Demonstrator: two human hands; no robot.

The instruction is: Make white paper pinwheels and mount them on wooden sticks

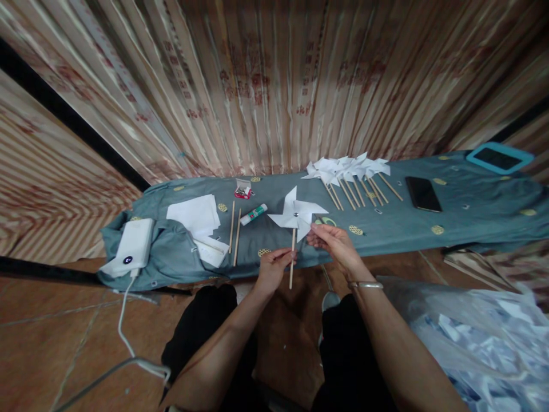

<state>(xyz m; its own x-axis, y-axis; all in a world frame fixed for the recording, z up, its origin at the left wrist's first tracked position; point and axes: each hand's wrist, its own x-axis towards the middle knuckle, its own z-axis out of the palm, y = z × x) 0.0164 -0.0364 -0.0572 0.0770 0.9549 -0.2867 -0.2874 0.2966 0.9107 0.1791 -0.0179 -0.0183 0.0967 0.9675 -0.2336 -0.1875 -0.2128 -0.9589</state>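
Note:
A white paper pinwheel (303, 213) with a dark pin at its centre stands upright on a wooden stick in front of me. My left hand (274, 268) pinches that stick below the paper blades. With thumb and fingers, my right hand (333, 240) grips the lower right blade. Left of the pinwheel lie a glue stick (254, 214), two loose wooden sticks (237, 237) and a small open red box (242, 190) of pins. Several finished pinwheels (348, 170) lie in a row at the back, their sticks pointing toward me.
White paper sheets (195, 214) and a white power bank (134, 243) with a cable lie on the left of the cloth-covered table (386, 229). A black phone (423, 194) and a blue-framed tablet (500, 158) are on the right. A plastic bag (480, 337) of paper pieces stands at lower right.

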